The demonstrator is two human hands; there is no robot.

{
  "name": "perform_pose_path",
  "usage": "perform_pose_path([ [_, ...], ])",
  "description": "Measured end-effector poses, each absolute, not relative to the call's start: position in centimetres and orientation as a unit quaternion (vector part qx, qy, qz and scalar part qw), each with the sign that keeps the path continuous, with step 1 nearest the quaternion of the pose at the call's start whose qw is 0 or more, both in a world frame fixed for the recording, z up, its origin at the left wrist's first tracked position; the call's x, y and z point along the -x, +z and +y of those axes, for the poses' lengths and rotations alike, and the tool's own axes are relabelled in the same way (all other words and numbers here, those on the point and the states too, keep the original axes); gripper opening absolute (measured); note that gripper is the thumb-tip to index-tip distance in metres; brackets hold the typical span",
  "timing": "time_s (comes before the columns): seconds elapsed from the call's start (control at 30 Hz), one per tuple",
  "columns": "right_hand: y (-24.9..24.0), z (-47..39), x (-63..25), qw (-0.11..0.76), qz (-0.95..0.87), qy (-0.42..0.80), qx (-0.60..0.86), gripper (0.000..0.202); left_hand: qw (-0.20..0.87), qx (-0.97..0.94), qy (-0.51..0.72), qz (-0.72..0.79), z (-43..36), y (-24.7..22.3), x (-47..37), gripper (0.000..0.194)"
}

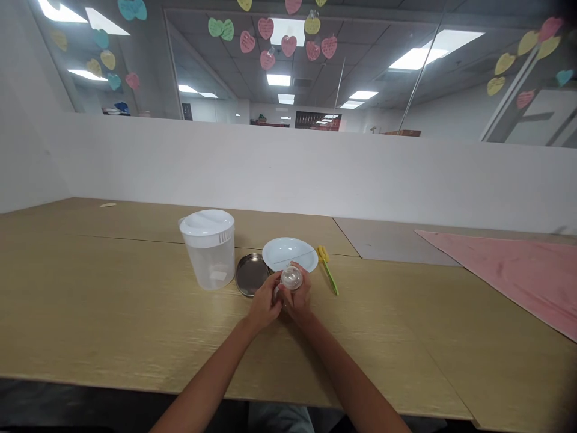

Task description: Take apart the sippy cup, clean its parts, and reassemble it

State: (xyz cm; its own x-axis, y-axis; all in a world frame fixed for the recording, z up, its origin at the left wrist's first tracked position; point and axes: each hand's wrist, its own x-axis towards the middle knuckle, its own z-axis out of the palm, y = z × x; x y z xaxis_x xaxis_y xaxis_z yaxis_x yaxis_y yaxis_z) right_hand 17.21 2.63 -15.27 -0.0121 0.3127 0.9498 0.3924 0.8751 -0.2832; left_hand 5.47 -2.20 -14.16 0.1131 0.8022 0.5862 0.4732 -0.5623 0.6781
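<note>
Both hands meet at the middle of the table around a small clear, round-topped object [291, 277], which looks like a glass or plastic vessel; its lower part is hidden by fingers. My right hand [301, 297] is closed round its right side. My left hand [265, 304] has its fingers closed against the left side of it. Just behind the hands sits a white oval dish [288, 246] with a thin line across its bowl. Left of them lies a round dark metal tray [250, 276], partly covered by the dish and my left hand.
A translucent lidded pitcher [210, 255] stands left of the metal tray. A green stick with a yellow head [330, 276] lies right of the dish. Farther right a pink sheet [509, 264] covers the table [112, 313]. A white wall with windows rises behind.
</note>
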Motion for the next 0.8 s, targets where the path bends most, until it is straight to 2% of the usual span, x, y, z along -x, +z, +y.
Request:
perform_pose_path([
  [0.13,-14.3,2.2,-17.3,0.665,-0.715,-0.039,0.213,0.057,0.152,-0.720,0.508,0.447,-2.1,-14.1,-5.6,0.049],
  [0.4,-13.2,1.6,-17.5,0.679,-0.703,-0.050,0.205,0.056,0.086,-0.746,0.468,0.467,-2.0,-14.6,-5.6,0.049],
  [0.6,-12.4,1.5,-17.7,0.639,-0.708,-0.141,0.266,0.050,0.075,-0.747,0.467,0.467,-1.8,-14.8,-5.6,0.042],
  [0.8,-12.4,1.5,-17.7,0.600,-0.728,-0.106,0.313,0.039,0.069,-0.735,0.471,0.483,-1.7,-15.1,-5.5,0.045],
])
